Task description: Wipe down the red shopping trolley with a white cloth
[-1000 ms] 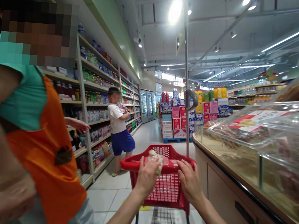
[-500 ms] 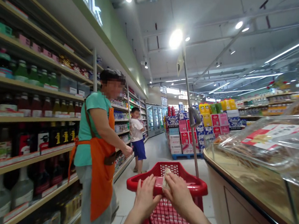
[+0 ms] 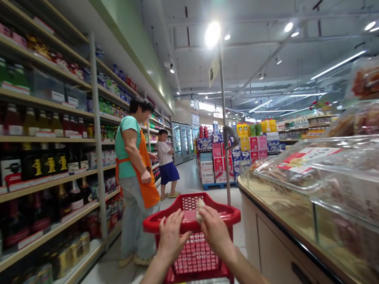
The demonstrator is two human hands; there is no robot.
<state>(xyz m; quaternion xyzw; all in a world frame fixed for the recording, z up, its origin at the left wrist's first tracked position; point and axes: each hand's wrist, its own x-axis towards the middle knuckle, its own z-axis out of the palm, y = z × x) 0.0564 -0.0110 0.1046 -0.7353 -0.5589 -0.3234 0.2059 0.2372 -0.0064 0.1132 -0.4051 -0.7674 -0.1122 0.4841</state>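
Observation:
A red plastic shopping cart [image 3: 201,243] stands right in front of me, its wide handle rim facing me. My left hand [image 3: 172,239] rests on the left part of the handle, fingers stretched over it and thumb apart. A crumpled whitish cloth or tissue [image 3: 200,210] is pinched in the fingers of my right hand [image 3: 214,228], at the middle of the handle. A metal pole [image 3: 226,118] with a grey hook-shaped grip rises behind the handle.
Shelves of bottles [image 3: 43,165] line the left side. A person in an orange apron [image 3: 147,173] and a person in blue shorts [image 3: 169,171] stand ahead. To the right is a counter [image 3: 266,244] bearing clear food packs [image 3: 306,160]; stacked cartons [image 3: 220,166] stand beyond.
The view has shifted, and the cart and both hands appear slightly left and higher. The aproned person is farther off, arm lowered. My right hand still holds the whitish cloth or tissue.

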